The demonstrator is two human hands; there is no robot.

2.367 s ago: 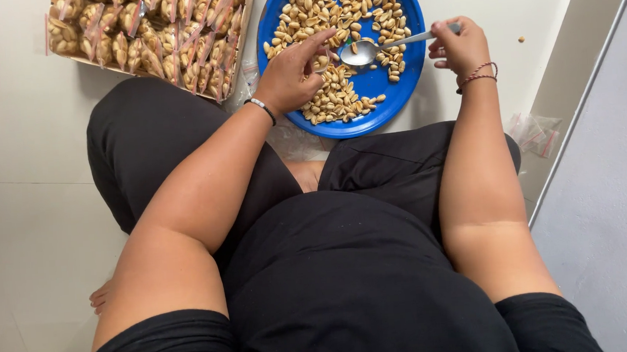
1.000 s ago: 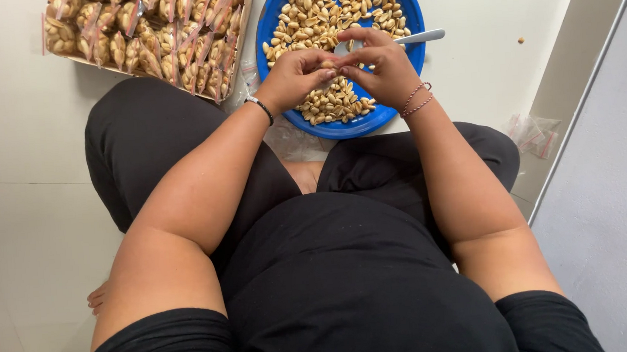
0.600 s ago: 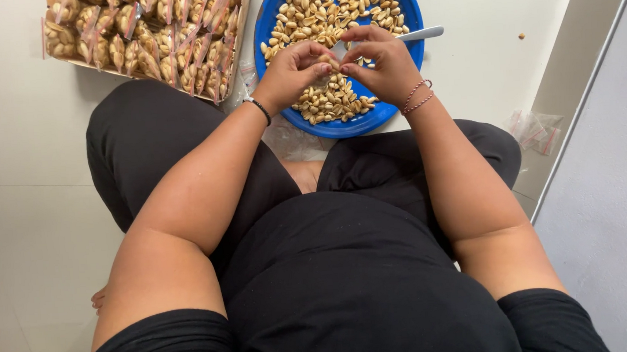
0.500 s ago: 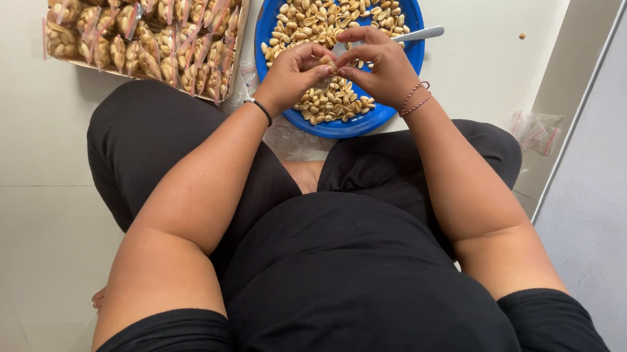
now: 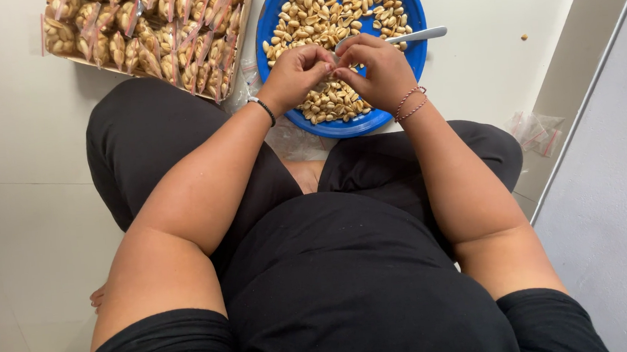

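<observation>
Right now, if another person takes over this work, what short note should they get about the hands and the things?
Left hand and right hand: fingertips together over the blue bowl, pinching something small; what exactly is hidden.
Bowl on the floor, full of loose peanuts; spoon rests in it.
Done: tray at left holds many filled small bags.
Left: plenty of loose peanuts; empty bags lie at right.

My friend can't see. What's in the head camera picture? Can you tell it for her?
A seated person's left hand and right hand meet, fingers pinched together, over a blue bowl of peanuts on a white floor. A spoon rests in the bowl, and a tray of small filled bags sits beside it.
</observation>
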